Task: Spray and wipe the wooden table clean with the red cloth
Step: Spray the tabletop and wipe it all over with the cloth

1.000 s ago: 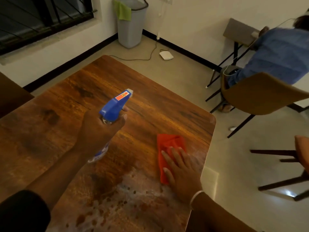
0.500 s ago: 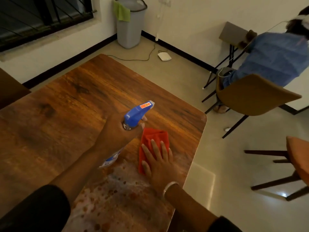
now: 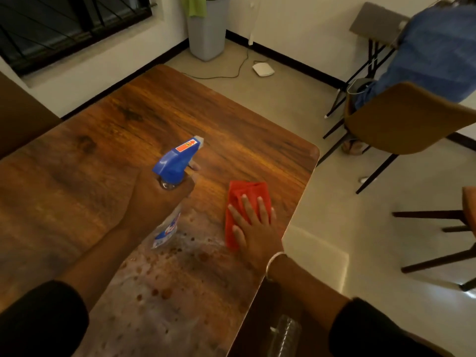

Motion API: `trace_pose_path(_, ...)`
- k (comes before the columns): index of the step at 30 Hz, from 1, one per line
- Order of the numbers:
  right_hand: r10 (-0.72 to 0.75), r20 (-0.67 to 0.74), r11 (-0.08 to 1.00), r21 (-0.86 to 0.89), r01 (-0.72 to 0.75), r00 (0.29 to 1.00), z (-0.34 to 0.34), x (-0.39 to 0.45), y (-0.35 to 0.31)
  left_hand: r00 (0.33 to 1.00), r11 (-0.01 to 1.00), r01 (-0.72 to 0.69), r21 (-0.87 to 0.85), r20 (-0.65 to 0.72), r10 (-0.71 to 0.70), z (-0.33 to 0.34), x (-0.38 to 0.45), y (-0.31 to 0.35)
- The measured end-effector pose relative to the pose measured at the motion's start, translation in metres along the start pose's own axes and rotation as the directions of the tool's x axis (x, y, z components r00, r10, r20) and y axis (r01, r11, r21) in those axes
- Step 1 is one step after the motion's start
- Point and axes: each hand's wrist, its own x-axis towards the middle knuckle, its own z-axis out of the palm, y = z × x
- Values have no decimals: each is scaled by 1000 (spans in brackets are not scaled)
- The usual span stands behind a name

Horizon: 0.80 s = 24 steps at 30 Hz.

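My left hand (image 3: pixel 157 202) grips a spray bottle (image 3: pixel 176 163) with a blue trigger head, held above the wooden table (image 3: pixel 116 140) with the nozzle aimed toward the far right corner. My right hand (image 3: pixel 253 228) lies flat, fingers spread, pressing the folded red cloth (image 3: pixel 248 194) onto the table near its right edge. A pale foamy wet patch (image 3: pixel 180 279) with brown droplets covers the near part of the table below both hands.
A person in blue sits on a brown chair (image 3: pixel 407 119) to the right. Another chair's legs (image 3: pixel 438 238) stand at far right. A grey bin (image 3: pixel 208 29) with a green cloth, a cable and a white device (image 3: pixel 263 69) lie on the floor beyond the table.
The spray bottle and my left hand have moved away from the red cloth to its left. My right hand stays flat on the cloth near the table's right edge.
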Motion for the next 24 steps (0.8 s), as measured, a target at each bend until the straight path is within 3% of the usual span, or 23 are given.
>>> trace_pose_path(4,-193,17,972,-135,194,981,-2,-46,24,1000,999,-3,38,-31,4,-14,-22,3)
trace_pose_path(7,-101,-6,970,-222,97,995,-25,-6,60,998,998,46,43,-46,-44,-25,-41,6)
trace_pose_path(10,75,-36,982,-168,-80,996,-41,47,70,999,999,11,40,-52,-9,-26,-55,11)
trace_pose_path(12,72,-2,987,-141,-72,997,-37,61,53,998,999,33,5,-44,-33,-25,-60,14)
trace_pose_path(15,-60,0,984,-170,59,998,-12,33,12,998,1000,24,1,-62,-24,-23,-63,15)
trace_pose_path(19,-334,24,929,-157,334,942,30,-65,-17,999,1000,12,10,-45,-12,-33,-76,10)
trace_pose_path(21,-372,48,909,-181,374,927,33,-88,-8,996,1000,14,12,-93,-13,-47,-86,5)
trace_pose_path(24,-331,45,923,-195,333,943,23,-57,-6,987,1000,-1,17,-160,3,-68,-101,1)
